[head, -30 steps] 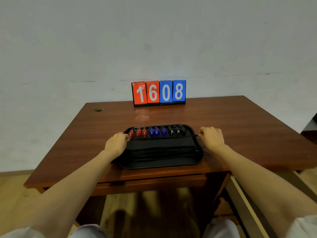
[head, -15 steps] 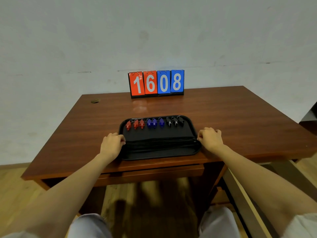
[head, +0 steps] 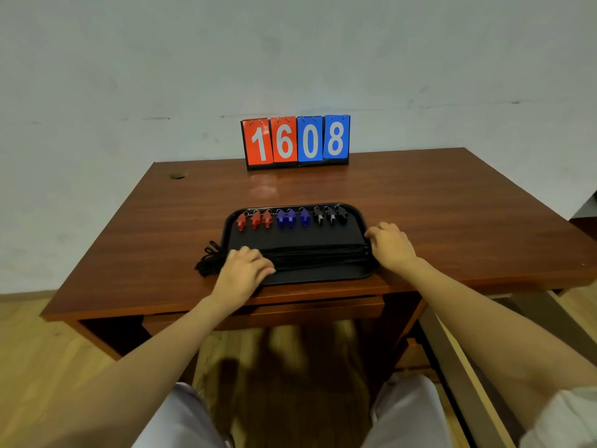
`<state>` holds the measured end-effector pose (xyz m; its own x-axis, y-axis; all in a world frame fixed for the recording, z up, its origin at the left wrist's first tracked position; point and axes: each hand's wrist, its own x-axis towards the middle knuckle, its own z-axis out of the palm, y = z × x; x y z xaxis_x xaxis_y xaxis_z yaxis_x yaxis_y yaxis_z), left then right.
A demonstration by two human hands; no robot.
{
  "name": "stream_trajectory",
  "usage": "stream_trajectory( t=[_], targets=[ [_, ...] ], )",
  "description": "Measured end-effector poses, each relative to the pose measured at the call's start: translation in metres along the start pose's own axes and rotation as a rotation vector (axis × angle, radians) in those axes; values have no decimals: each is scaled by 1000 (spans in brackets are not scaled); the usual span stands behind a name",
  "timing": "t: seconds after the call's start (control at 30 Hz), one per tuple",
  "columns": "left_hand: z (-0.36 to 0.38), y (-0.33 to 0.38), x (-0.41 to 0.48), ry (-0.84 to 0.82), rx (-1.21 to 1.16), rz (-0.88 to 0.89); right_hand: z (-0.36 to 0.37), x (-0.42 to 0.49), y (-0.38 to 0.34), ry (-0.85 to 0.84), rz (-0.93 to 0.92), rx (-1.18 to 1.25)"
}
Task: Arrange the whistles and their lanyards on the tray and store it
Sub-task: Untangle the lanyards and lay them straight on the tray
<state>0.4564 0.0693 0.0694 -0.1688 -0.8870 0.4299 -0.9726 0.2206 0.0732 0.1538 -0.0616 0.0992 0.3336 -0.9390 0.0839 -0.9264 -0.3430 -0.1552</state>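
Note:
A black tray (head: pixel 292 235) lies near the front edge of the wooden table (head: pixel 452 221). Along its far side stand three red whistles (head: pixel 255 219), three blue whistles (head: pixel 290 217) and three black whistles (head: pixel 331 215) in one row. Black lanyards (head: pixel 316 253) stretch across the tray's near half. A tangled bunch of lanyard ends (head: pixel 208 261) spills over the left rim onto the table. My left hand (head: pixel 244 266) lies flat on the lanyards at the tray's left end. My right hand (head: pixel 391 244) is curled at the right rim, where the lanyards converge.
A flip scoreboard (head: pixel 295 142) reading 1608 stands at the back of the table against the wall. A small cable hole (head: pixel 177 175) is at the back left. A drawer front (head: pixel 307 313) sits below the table's near edge. My knees are under the table.
My left hand has moved from the tray's left rim onto the lanyards, and a bunch of lanyard ends now shows off the left rim. My right hand stays at the right rim.

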Motion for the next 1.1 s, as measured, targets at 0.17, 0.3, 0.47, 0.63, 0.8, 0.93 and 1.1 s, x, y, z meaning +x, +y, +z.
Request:
stream_trajectory(
  t=[0.17, 0.3, 0.47, 0.63, 0.8, 0.93, 1.1],
  targets=[
    [11, 22, -8, -178, -270, -28, 2, 15, 0, -154, -2, -17],
    [14, 20, -4, -169, -235, 55, 0, 25, 2, -211, 27, -81],
    [13, 16, -1, -113, -161, 103, -2, 30, 4, -227, -19, -177],
    [3, -2, 6, -139, -66, -2, 0, 24, 5, -130, -133, -277],
    [0, -5, 26, -239, 53, -380, 13, 5, -3, 19, -264, -214],
    [6, -4, 43, -337, 32, -494, 16, -9, -6, 28, -321, -96],
    [13, 21, 66, -426, -50, -720, 10, -23, -3, -53, -367, 6]
  ],
)
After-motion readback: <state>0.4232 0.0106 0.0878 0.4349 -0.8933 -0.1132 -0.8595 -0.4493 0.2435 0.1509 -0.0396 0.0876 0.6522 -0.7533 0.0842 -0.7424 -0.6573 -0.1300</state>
